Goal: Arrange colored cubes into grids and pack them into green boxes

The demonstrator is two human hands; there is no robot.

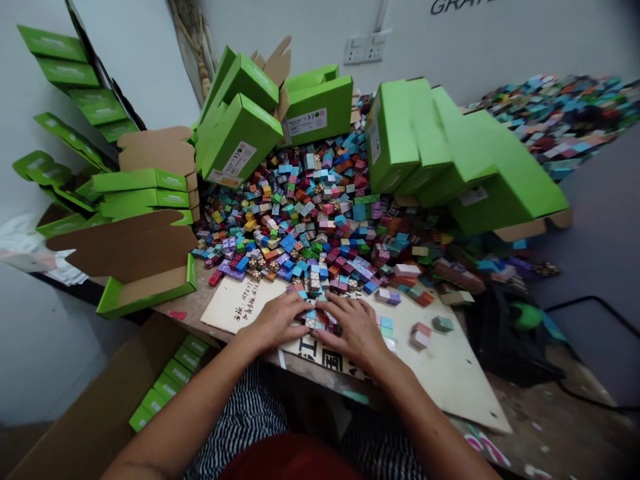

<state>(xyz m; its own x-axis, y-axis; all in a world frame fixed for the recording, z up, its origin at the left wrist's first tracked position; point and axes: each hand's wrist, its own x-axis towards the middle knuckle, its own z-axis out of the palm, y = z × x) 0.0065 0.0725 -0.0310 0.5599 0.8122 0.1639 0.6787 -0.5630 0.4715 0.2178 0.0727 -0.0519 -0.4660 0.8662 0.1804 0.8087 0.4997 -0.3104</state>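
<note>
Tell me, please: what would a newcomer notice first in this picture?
The heap of small colourful blocks in the middle of the picture comes first. Bright green boxes sit behind it and on both sides. In front, the left hand and right hand meet at a few blocks over a pale board.

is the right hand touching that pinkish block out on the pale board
Apart. The head view shows it: a bare strip of the pale board lies between the right hand and the pinkish block.
</note>
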